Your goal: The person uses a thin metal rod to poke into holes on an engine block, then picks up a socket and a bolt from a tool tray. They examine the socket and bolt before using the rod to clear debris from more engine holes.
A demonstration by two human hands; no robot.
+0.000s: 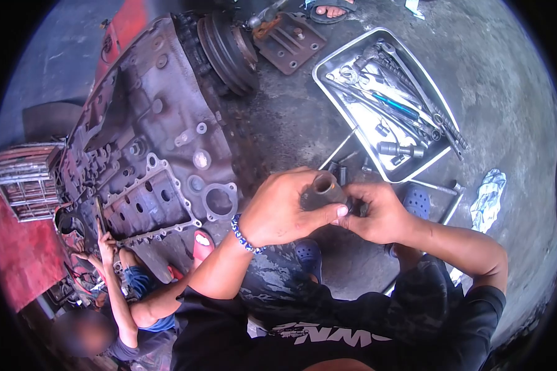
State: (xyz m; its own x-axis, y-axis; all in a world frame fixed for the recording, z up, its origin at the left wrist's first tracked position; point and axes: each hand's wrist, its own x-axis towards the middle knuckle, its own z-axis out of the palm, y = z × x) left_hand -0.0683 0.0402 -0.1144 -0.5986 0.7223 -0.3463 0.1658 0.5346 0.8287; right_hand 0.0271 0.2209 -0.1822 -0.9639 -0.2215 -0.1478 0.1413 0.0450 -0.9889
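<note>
My left hand [281, 207], with a beaded bracelet on the wrist, is closed around a dark metal tubular part [323, 193]. The part's round hollow end points up toward me, and its lower portion is hidden by my fingers. From the right, my right hand [377, 213] pinches at the side of the same part. What lies right under those fingertips is dark and hard to make out. Both hands are held above the floor, in front of my knees.
A large engine block [161, 105] stands at left, with a belt pulley [226, 54] at its far end. A metal tray [407, 175] of wrenches and sockets lies at upper right. Crumpled foil-like wrapping [489, 201] is at right. Another person's hand [107, 247] reaches to the engine.
</note>
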